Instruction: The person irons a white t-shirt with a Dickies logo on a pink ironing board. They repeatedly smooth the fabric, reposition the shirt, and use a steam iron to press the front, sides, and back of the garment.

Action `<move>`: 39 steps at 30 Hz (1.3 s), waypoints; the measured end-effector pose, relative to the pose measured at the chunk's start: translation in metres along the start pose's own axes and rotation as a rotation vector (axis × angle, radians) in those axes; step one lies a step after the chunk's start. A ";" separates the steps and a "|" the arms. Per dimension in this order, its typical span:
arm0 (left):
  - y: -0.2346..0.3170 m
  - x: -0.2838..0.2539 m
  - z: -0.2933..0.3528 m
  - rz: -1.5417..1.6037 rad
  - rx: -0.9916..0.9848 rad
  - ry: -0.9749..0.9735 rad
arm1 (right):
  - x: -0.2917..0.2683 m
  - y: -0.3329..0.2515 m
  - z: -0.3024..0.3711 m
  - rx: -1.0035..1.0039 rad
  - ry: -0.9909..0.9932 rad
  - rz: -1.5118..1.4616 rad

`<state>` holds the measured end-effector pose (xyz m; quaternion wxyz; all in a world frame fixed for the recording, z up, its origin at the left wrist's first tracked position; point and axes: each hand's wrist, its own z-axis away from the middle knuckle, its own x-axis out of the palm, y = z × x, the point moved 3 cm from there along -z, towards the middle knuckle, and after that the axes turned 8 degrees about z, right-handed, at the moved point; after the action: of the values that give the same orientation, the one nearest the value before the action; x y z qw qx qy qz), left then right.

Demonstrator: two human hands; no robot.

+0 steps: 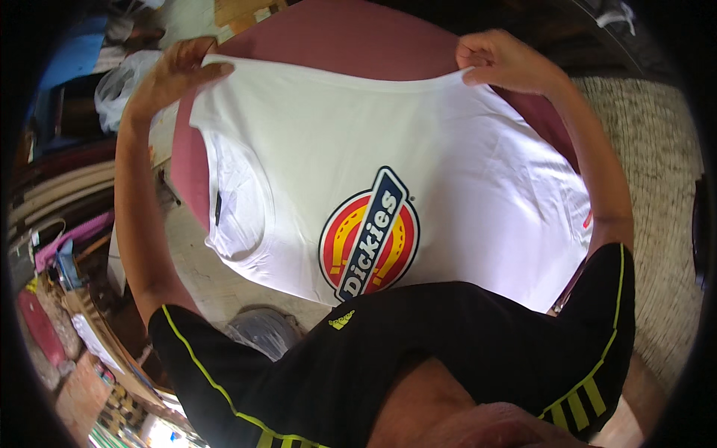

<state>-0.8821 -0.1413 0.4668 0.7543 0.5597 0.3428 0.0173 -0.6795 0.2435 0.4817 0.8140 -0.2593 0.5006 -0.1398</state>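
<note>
A white T-shirt [291, 127] is stretched between my hands over a dark red padded board. Its neck opening lies toward the left, and a round red, yellow and navy print [371, 235] sits on its front near my body. My left hand [179, 78] pinches the far left part of the shirt, thumb on top and fingers beneath. At the far right, my right hand [511, 63] grips the shirt's far edge the same way. The near edge of the shirt is hidden by my black top.
The dark red board [328, 37] shows beyond the shirt. A clear plastic bag [123, 89] hangs at the left, above stacked boards and clutter. A rough, pale textured surface [642, 172] is on the right. A grey bag-covered bin [261, 332] stands near my left side.
</note>
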 end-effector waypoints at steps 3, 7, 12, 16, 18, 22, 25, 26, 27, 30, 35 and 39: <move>-0.007 0.010 0.001 -0.266 0.103 0.111 | 0.009 0.003 0.000 0.090 0.108 0.070; -0.016 0.020 0.007 -0.099 0.062 0.166 | 0.032 -0.031 0.004 -0.084 0.394 0.369; -0.021 0.038 0.031 -0.064 0.047 0.418 | 0.105 -0.121 -0.064 -0.538 0.532 0.240; -0.023 0.051 0.068 0.180 0.049 0.574 | 0.121 -0.142 -0.140 -0.619 0.685 0.279; -0.021 0.069 0.085 0.313 0.120 0.679 | 0.121 -0.144 -0.158 -0.595 0.692 0.179; -0.034 0.084 0.089 0.009 0.090 0.949 | 0.112 -0.155 -0.179 -0.618 0.784 0.032; -0.047 0.070 0.096 -0.181 0.204 1.035 | 0.101 -0.174 -0.189 -0.589 0.777 0.112; -0.052 0.067 0.095 -0.155 0.230 1.045 | 0.101 -0.177 -0.193 -0.548 0.749 0.162; -0.057 0.071 0.096 -0.126 0.214 1.036 | 0.102 -0.176 -0.199 -0.494 0.713 0.194; -0.070 0.068 0.099 -0.090 0.219 1.003 | 0.104 -0.176 -0.216 -0.378 0.672 0.238; -0.058 0.065 0.106 -0.158 -0.025 0.863 | 0.106 -0.175 -0.219 -0.431 0.746 0.195; 0.024 0.090 0.092 -0.401 0.144 0.832 | 0.109 -0.167 -0.224 -0.480 0.821 0.229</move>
<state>-0.7552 -0.1723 0.4558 0.5003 0.4789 0.7179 0.0703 -0.8230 -0.0114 0.4128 0.4769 -0.3062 0.8236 -0.0208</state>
